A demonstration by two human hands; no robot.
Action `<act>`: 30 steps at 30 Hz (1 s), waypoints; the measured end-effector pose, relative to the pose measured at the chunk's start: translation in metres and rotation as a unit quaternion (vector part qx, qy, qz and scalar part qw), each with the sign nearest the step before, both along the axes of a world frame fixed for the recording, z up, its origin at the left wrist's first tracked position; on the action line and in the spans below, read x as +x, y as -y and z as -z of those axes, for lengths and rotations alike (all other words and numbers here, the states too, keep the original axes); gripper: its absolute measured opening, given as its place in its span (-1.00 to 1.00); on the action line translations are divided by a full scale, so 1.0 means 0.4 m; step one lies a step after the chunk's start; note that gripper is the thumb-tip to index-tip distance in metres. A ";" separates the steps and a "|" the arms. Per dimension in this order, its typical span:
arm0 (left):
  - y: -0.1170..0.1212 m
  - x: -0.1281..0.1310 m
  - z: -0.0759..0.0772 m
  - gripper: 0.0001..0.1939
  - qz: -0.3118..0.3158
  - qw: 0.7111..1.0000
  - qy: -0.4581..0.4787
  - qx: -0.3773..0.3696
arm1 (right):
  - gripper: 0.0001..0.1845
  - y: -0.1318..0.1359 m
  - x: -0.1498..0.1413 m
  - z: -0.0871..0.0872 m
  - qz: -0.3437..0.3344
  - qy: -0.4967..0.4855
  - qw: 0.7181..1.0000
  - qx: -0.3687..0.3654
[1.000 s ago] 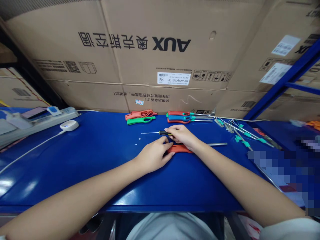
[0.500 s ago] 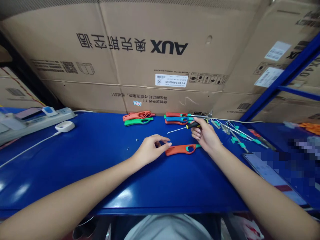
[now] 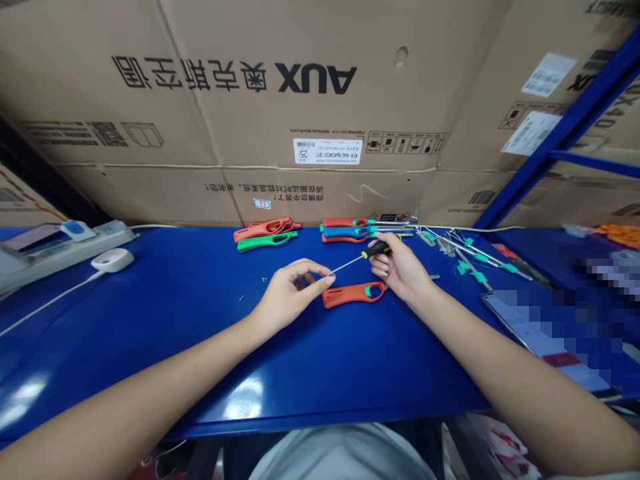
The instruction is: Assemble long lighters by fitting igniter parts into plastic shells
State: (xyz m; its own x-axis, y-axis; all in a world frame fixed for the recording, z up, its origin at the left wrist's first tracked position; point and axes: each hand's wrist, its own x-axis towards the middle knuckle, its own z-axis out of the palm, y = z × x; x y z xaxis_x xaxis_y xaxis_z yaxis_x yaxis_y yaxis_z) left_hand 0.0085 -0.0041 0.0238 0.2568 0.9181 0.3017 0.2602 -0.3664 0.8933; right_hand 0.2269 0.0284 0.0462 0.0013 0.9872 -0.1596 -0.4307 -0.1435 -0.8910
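Observation:
My right hand (image 3: pixel 403 267) is closed around the black-and-yellow handle of a screwdriver (image 3: pixel 379 248), its thin shaft slanting down to the left. Thumb and forefinger of my left hand (image 3: pixel 295 290) pinch at the shaft's tip; whatever small thing is between them is hidden. Just below the shaft, an orange long-necked lighter (image 3: pixel 350 294) lies on the blue table, with a green trigger and a metal tube partly behind my right hand. Tiny screws (image 3: pixel 242 298) are scattered left of my left hand.
Orange and green handle shells (image 3: pixel 267 240) lie at the back, beside a stack of lighters (image 3: pixel 345 232). Metal tubes with green parts (image 3: pixel 475 253) are heaped at right, near a phone (image 3: pixel 545 340). A power strip (image 3: pixel 110 233) stands left. Cardboard (image 3: pixel 300 180) walls the back.
My right hand has lifted the screwdriver off the orange lighter and moved right, then swung its tip to my left fingers. My left hand has let go of the lighter and pinches at the tip.

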 end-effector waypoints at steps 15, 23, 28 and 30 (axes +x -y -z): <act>0.002 -0.007 0.000 -0.88 0.021 0.996 -0.037 0.079 | -0.75 -0.007 0.003 0.008 -0.019 -0.031 0.998 -0.048; 0.004 -0.008 0.004 -0.88 0.022 0.994 -0.054 0.094 | -0.78 0.003 0.000 -0.001 0.006 -0.001 1.000 -0.008; 0.009 -0.010 0.003 -0.86 0.020 0.994 -0.069 0.085 | -0.75 0.014 -0.007 -0.006 0.014 0.026 0.999 0.041; 0.010 -0.010 0.001 -0.85 0.021 0.993 -0.073 0.087 | -0.75 0.014 -0.007 -0.007 0.015 0.027 0.999 0.039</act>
